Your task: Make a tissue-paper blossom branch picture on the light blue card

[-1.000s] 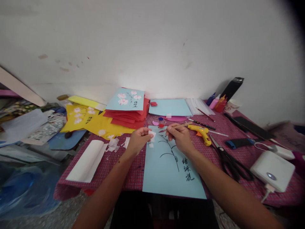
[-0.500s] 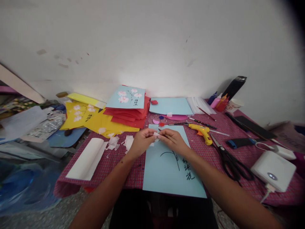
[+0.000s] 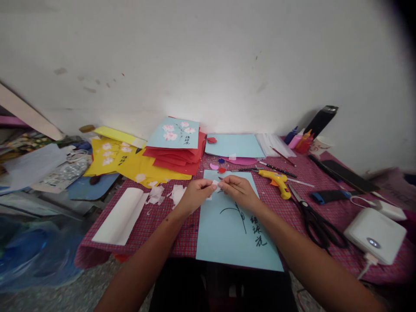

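My left hand [image 3: 196, 193] and my right hand [image 3: 239, 191] meet over a light blue sheet [image 3: 224, 245]. Between their closed fingertips is a small piece of white paper [image 3: 216, 184], pinched from both sides. A dark pointed tip [image 3: 220, 178] sticks out by my right fingers; what it belongs to is hidden. The blue sheet bears a black brush-drawn branch [image 3: 243, 222] and black written characters [image 3: 256, 231]. Another small white scrap lies partly under my left fingers. Torn white paper pieces [image 3: 178, 194] rest left of my left hand.
A folded white paper [image 3: 121, 216] lies left. Behind are stacked red sheets [image 3: 191, 157] topped by a flower card [image 3: 173, 134], and yellow sheets [image 3: 146, 167]. On the right are a yellow glue gun [image 3: 276, 180], black scissors [image 3: 316, 221], a white box [image 3: 375, 236] and paint bottles [image 3: 297, 139].
My fingertips have shifted slightly on the white paper piece, and both hands stay together over the blue sheet. The whole view has moved a little.
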{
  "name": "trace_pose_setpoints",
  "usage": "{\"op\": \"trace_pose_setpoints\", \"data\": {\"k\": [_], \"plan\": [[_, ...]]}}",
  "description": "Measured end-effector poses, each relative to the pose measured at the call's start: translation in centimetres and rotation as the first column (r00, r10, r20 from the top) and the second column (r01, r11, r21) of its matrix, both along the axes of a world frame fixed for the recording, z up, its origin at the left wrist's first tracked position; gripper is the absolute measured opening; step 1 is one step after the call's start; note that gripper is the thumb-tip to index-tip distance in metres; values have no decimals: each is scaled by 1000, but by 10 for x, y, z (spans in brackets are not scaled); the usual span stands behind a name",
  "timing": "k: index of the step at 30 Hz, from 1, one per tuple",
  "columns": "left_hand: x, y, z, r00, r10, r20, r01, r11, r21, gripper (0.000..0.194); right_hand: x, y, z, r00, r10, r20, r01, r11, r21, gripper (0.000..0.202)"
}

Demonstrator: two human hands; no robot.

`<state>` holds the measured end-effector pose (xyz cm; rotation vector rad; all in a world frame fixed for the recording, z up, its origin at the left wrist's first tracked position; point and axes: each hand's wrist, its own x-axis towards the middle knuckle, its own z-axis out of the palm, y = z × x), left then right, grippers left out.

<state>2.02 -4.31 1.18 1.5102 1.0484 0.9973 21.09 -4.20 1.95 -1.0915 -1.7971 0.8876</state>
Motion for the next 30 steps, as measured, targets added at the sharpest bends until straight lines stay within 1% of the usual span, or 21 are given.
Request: {"op": "trace_pose_setpoints", "data": {"k": [6,13,20,23,30], "plan": [[0,2,-3,999,24,43,-22,999,-43,28,2,1,-2,1000,6,5,-6,1000,16,28],[0,3,-5,997,41,68,-37,998,-52,27,2,0,2,999,36,-11,-36,999,-8,22],[0,4,-5,994,64,88,-58,996,-70,27,2,-4,6,998,66,-6,-66,998,-25,27],[0,3,-6,994,66,86,-60,995,-76,28,2,-3,5,999,50,5,-50,999,-22,29],[0,3,-6,991,70,112,-59,994,-96,29,2,-3,4,998,61,0,-61,998,-12,25]]}}
